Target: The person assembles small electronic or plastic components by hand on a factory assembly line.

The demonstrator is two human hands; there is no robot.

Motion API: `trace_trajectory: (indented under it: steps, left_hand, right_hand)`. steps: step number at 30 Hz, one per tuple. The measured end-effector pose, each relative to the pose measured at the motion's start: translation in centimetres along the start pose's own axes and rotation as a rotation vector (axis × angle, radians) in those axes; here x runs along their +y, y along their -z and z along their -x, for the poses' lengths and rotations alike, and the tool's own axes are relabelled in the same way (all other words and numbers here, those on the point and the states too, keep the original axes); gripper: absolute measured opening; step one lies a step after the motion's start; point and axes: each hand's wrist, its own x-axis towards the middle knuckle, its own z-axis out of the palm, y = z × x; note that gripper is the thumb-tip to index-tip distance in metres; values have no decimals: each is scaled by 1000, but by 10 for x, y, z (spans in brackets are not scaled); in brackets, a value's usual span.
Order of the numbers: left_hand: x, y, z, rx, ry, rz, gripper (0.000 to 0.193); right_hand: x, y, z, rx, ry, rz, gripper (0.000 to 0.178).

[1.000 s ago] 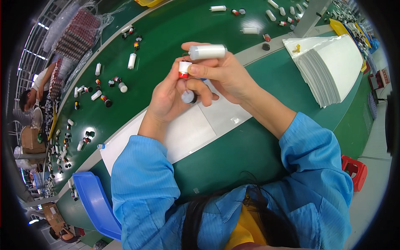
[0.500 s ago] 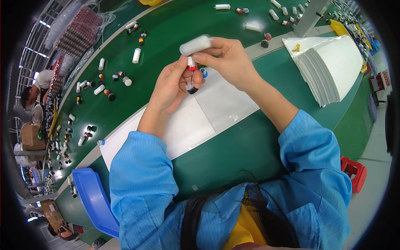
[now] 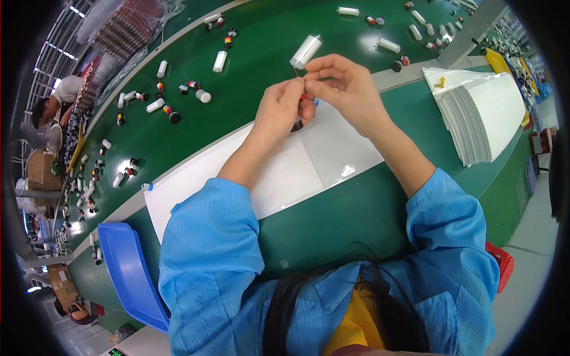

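Observation:
Over the white sheets [image 3: 279,178], my left hand [image 3: 276,113] is closed around a small red-and-black part [image 3: 297,126], mostly hidden by the fingers. Just beyond its fingertips a white cylinder [image 3: 306,51] stands out at a slant, with a thin wire running from its lower end to the left fingers. My right hand [image 3: 349,95] is beside it, thumb bent in toward the left fingertips and the other fingers curled near the cylinder's lower end. What the right fingers pinch is too small to make out. A bit of blue [image 3: 316,102] shows behind the hands.
A green belt [image 3: 249,95] curves past, strewn with white cylinders and small red-and-black parts. At right lies a stack of white sheets [image 3: 469,121] near a metal post [image 3: 475,32]. A blue tray [image 3: 127,270] is at left, a red stool [image 3: 502,264] at right. Another person [image 3: 56,101] works far left.
Both hands have moved right relative to the bench. The white cylinder, earlier in my right fingers, now points up and away beyond the fingertips. My right thumb has come down beside the left fingers.

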Motion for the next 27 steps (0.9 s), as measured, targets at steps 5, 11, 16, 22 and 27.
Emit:
trace_trajectory:
  steps: [5,11,16,22,27]
  left_hand:
    - [37,28,-9,-64,73,-213,45]
    - [48,88,-63,422,-260,-1462,56]
    - [29,155,-63,594,47,-1741,36]
    - [70,109,4,485,-510,-1695,24]
    - [93,89,59,-147,-160,-1624,23]
  right_hand:
    - [-13,-23,-13,62,339,409,30]
    - [5,20,-41,319,283,999,31]
    - [11,13,-8,150,296,705,18]
    - [32,-58,21,-350,548,763,27]
    - [41,-75,19,-454,575,787,29]
